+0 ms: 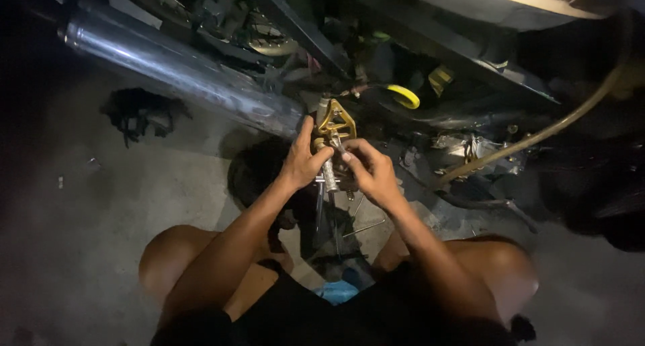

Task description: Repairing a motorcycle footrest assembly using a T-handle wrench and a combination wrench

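Note:
A gold metal bracket (336, 123) sticks out from the side of a motorcycle, with a silver footpeg (329, 176) hanging below it. My left hand (304, 159) grips the upper part of the footpeg from the left, thumb pointing up beside the bracket. My right hand (369, 171) pinches a small part at the joint between bracket and footpeg, from the right. What the fingertips hold is too small to make out. My knees sit at the bottom left and right.
A long chrome exhaust pipe (181, 67) runs diagonally from upper left to the bracket. A tan hose (537, 136) curves off at right. A black rag (138, 114) lies on the concrete floor at left. Thin metal rods (363, 228) and a blue object (336, 291) lie between my knees.

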